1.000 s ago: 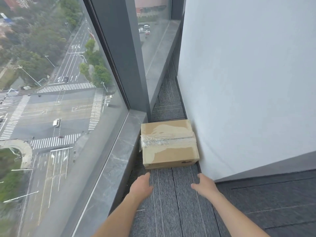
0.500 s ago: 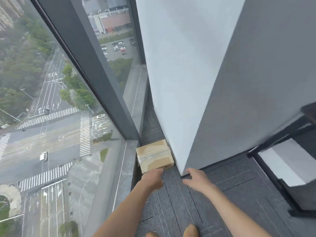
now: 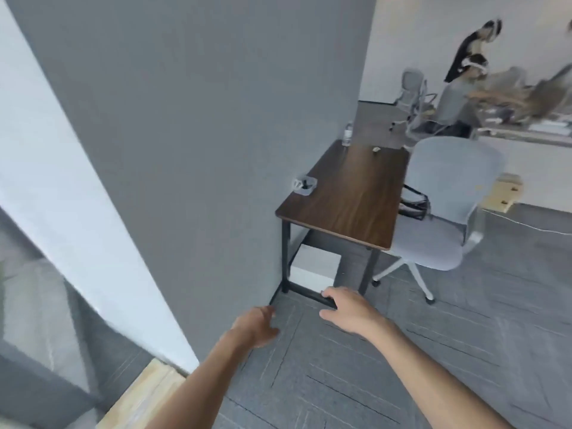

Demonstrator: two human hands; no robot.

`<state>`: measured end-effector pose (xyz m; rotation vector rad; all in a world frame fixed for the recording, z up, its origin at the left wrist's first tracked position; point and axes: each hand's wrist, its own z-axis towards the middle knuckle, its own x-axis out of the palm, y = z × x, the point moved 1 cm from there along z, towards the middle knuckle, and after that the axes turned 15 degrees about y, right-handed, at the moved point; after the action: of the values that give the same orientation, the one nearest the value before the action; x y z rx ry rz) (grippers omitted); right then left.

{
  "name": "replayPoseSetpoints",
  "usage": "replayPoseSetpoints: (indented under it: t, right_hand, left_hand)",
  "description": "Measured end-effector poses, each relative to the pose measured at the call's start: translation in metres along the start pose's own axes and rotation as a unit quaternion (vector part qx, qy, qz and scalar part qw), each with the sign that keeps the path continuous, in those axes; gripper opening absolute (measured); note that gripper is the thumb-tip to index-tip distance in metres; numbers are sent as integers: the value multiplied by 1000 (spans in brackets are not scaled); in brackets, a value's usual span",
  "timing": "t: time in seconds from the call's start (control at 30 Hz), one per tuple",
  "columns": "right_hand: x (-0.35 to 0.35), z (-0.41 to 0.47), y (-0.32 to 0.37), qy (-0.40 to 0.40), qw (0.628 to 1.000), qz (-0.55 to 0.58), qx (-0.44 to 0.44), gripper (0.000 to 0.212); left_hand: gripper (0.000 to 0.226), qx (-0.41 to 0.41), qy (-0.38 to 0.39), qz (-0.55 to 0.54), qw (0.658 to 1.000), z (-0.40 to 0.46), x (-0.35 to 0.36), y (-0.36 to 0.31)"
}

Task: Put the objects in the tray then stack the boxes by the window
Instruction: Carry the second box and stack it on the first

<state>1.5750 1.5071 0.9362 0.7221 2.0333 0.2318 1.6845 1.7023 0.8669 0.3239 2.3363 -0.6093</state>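
Both bare hands hang empty above the grey carpet-tile floor (image 3: 356,382): the left hand (image 3: 257,326) is loosely open with fingers slightly curled, and the right hand (image 3: 349,308) is spread flat, palm down, holding nothing. Just beyond the right hand's fingertips stands the black metal frame of a small dark wood-topped desk (image 3: 349,193), and under it sits a plain white rectangular box (image 3: 312,267), resting on the floor inside the frame. This is probably the next box to stack, though blur makes its material hard to tell. It lies ahead and slightly right of the hands, its long side running roughly across the view, with the right hand plainly nearer to it. A taped brown cardboard box (image 3: 142,394) shows only as a corner at the lower left, behind the left forearm and beside the grey wall's edge, near the window side. On the desk, a small clear plastic tray (image 3: 305,182) with a few dark items rests near the wall, well apart from both hands. A light grey swivel chair (image 3: 442,218) stands at the desk's right.
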Motion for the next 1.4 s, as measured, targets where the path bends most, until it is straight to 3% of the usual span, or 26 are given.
replayPoseSetpoints:
  t: [0.3,0.5,0.63,0.9,1.0,1.4]
  right_hand:
    - [10,-224,-228,-122,961,146,200,54]
    - [44,-410,-375,-148,913,190,330,54]
    - [81,-538,-471,-185,854,270,405,53]
    - [145,-740,-642,-246,749,370,492,52]
    - [156,-793,-693,-275,718,392,505,50]
    - [153,-886,-931,-296,643,452,543,51]
  left_hand:
    - [47,199,89,190,957,-27,91,-296]
    - [45,329,135,300,885,-55,202,-494]
    - [43,390,152,355,836,-94,302,-626]
    - [38,464,235,411,749,-175,495,-848]
    - [40,472,237,428,733,-193,541,-910]
    - [44,511,261,486,659,-153,695,-1185]
